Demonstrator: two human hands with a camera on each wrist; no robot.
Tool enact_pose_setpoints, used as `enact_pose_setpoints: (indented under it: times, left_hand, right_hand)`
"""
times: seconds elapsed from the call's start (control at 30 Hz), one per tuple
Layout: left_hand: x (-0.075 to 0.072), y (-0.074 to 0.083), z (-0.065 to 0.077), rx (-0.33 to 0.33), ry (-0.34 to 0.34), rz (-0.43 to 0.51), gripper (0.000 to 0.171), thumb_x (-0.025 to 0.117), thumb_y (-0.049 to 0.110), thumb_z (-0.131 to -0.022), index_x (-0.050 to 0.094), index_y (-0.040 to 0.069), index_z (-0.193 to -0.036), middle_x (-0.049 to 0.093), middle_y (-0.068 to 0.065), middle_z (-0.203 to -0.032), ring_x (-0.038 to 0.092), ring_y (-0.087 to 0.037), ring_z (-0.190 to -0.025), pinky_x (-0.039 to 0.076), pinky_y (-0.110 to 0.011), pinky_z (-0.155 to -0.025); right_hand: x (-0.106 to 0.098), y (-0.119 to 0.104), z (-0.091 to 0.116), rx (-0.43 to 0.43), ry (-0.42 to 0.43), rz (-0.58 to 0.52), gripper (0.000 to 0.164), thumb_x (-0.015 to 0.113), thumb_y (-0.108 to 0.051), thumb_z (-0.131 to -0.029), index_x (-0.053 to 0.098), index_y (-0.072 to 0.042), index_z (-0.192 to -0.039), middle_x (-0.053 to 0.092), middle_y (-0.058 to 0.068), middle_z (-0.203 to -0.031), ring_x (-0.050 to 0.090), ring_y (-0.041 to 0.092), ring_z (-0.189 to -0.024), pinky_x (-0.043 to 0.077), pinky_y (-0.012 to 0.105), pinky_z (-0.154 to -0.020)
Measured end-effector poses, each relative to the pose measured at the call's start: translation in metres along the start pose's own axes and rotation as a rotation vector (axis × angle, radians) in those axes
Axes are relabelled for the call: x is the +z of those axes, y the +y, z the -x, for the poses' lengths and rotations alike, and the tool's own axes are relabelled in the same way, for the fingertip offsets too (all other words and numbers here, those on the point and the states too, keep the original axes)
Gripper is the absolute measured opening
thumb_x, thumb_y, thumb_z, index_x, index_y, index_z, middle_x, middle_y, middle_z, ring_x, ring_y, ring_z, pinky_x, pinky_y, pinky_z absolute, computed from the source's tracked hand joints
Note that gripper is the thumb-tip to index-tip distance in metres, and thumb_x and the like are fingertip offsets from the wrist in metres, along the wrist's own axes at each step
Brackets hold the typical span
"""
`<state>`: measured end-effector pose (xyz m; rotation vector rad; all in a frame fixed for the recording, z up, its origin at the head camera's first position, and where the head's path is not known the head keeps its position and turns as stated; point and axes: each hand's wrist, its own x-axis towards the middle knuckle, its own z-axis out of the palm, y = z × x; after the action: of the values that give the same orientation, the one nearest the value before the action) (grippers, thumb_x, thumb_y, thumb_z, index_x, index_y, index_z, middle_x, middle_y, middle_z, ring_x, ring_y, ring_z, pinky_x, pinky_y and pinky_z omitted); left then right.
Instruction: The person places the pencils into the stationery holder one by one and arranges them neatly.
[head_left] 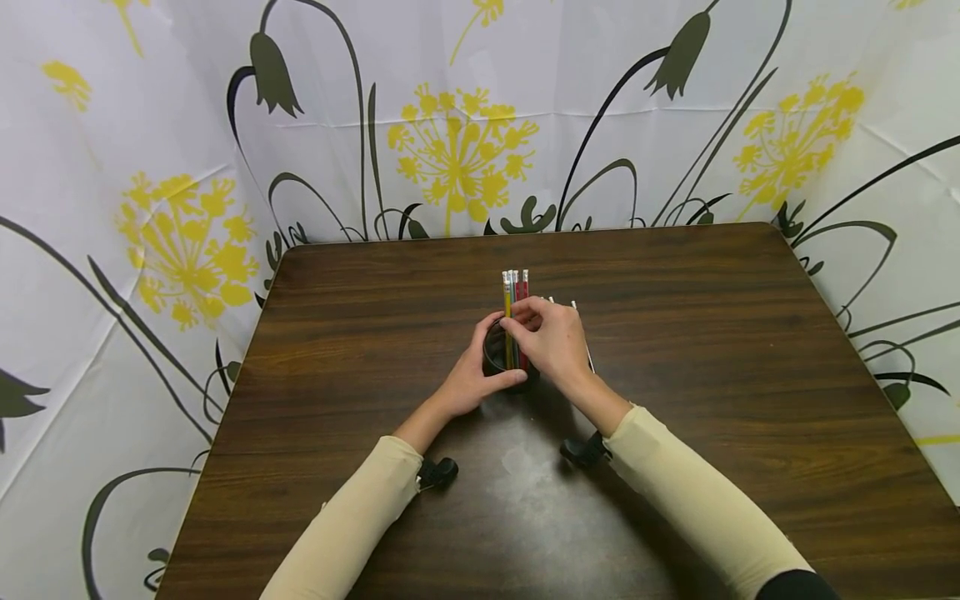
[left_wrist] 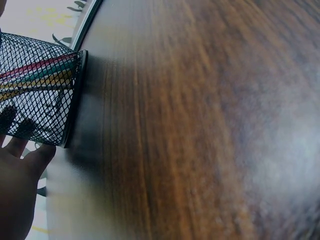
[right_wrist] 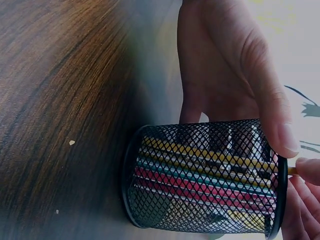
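A black wire-mesh pencil cup (right_wrist: 175,185) stands upright on the table. My left hand (head_left: 468,375) wraps round its side, the thumb (right_wrist: 280,137) along the near side by the rim. Inside the cup, yellow, teal and red pencils (head_left: 522,287) stand with their eraser ends up. Above the rim, my right hand (head_left: 555,337) pinches a yellow pencil (right_wrist: 292,171) between thumb and fingertips. The lower part of that pencil shows through the mesh. In the left wrist view the left hand (left_wrist: 20,185) has its fingers against the cup's wall.
Small white tips (head_left: 573,304) show just behind the right hand, mostly hidden by it. The dark wood-grain table (head_left: 360,333) extends on all sides. Behind it hangs a white flower-patterned cloth (head_left: 570,67). A black wrist camera (head_left: 437,473) juts from the left forearm.
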<state>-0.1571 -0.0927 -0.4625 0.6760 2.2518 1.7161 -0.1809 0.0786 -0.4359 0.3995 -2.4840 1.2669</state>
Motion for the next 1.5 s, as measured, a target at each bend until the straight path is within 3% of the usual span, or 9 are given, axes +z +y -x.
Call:
enact_pose_setpoints:
  times: [0.3,0.73,0.9,1.03,1.13,1.3,1.5]
  left_hand:
    - [0.000,-0.002,-0.001,0.000,-0.013,0.020,0.086,0.071,0.011,-0.091,0.013,0.010,-0.154,0.040,-0.019,-0.146,0.047,-0.033,-0.127,0.033,-0.054,-0.106]
    - [-0.001,0.000,0.000,-0.042,-0.012,-0.027,0.088,0.070,0.017,-0.092,0.009,0.012,-0.156,0.025,-0.015,-0.157,0.029,-0.029,-0.142,0.023,-0.056,-0.111]
    - [-0.001,-0.001,-0.001,-0.027,-0.018,-0.012,0.088,0.070,0.014,-0.091,0.010,0.011,-0.155,0.030,-0.016,-0.154,0.036,-0.031,-0.137,0.026,-0.054,-0.110]
    - [0.000,-0.019,-0.005,-0.024,-0.005,-0.010,0.090,0.071,0.015,-0.091,0.009,0.016,-0.156,0.031,-0.014,-0.153,0.037,-0.030,-0.135,0.026,-0.053,-0.110]
    - [0.002,-0.034,-0.008,-0.035,0.009,-0.033,0.092,0.072,0.018,-0.091,0.008,0.023,-0.156,0.027,-0.009,-0.157,0.031,-0.025,-0.140,0.023,-0.054,-0.112]
    - [0.002,-0.038,-0.008,-0.045,0.019,-0.050,0.091,0.072,0.028,-0.090,0.009,0.033,-0.155,0.021,0.000,-0.159,0.020,-0.018,-0.145,0.019,-0.054,-0.113]
    - [0.002,-0.036,-0.006,-0.056,0.024,-0.048,0.089,0.073,0.034,-0.090,0.011,0.036,-0.154,0.020,0.000,-0.159,0.018,-0.018,-0.145,0.018,-0.056,-0.113]
  right_hand:
    - [0.006,0.002,-0.005,-0.003,0.044,0.051,0.016,0.081,-0.018,-0.082,0.075,-0.007,-0.092,0.071,0.001,-0.075,0.065,0.010,-0.063,0.053,0.028,-0.060]
    - [0.012,-0.002,-0.011,-0.013,0.049,0.131,0.015,0.081,-0.020,-0.082,0.077,-0.007,-0.090,0.070,-0.001,-0.072,0.064,0.010,-0.060,0.051,0.029,-0.057]
    - [0.012,-0.004,-0.012,0.004,0.048,0.139,0.015,0.081,-0.019,-0.081,0.077,-0.007,-0.090,0.070,-0.001,-0.071,0.064,0.010,-0.060,0.051,0.029,-0.056]
    - [0.012,-0.005,-0.014,0.023,0.049,0.145,0.014,0.082,-0.018,-0.080,0.077,-0.007,-0.088,0.070,-0.001,-0.071,0.064,0.010,-0.060,0.051,0.029,-0.056]
    - [0.012,-0.006,-0.015,0.029,0.046,0.143,0.014,0.082,-0.018,-0.080,0.077,-0.007,-0.088,0.071,0.000,-0.072,0.065,0.011,-0.061,0.051,0.029,-0.055]
    - [0.011,-0.005,-0.016,0.016,0.027,0.141,0.015,0.082,-0.019,-0.081,0.077,-0.007,-0.087,0.071,0.002,-0.073,0.065,0.012,-0.062,0.051,0.029,-0.054]
    - [0.009,-0.003,-0.016,-0.002,-0.009,0.140,0.017,0.083,-0.021,-0.081,0.077,-0.006,-0.088,0.072,0.003,-0.074,0.066,0.013,-0.064,0.052,0.028,-0.054]
